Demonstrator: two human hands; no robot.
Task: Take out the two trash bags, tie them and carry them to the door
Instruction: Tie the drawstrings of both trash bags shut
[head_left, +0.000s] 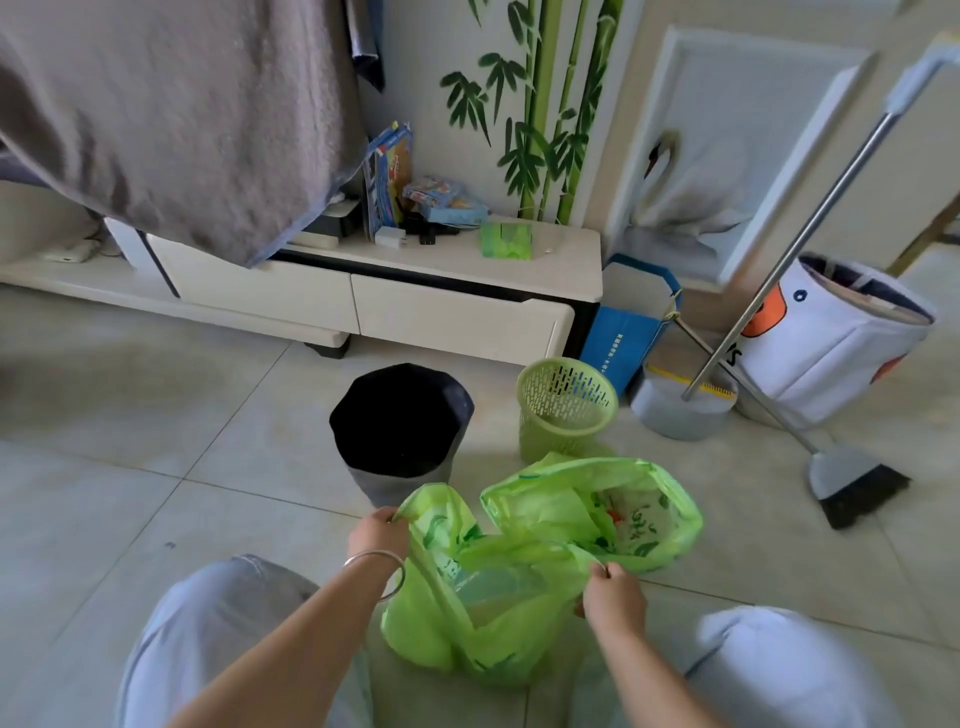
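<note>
The near green bag (483, 613) – on the floor at six o'clock, its twin (597, 509) touching it at one o'clock – is pinched at opposite rims by the left hand (376, 535) and right hand (613, 597), so tying seems in hand, the rims needing crossing and knotting next.

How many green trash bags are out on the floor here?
2. The near bag sits between the knees, with the left hand and right hand gripping its edges. The far bag lies open just behind it, before the green basket.

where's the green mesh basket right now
The green mesh basket stands on the floor, centre-right in the head view, between the black bin and the blue bag.
</note>
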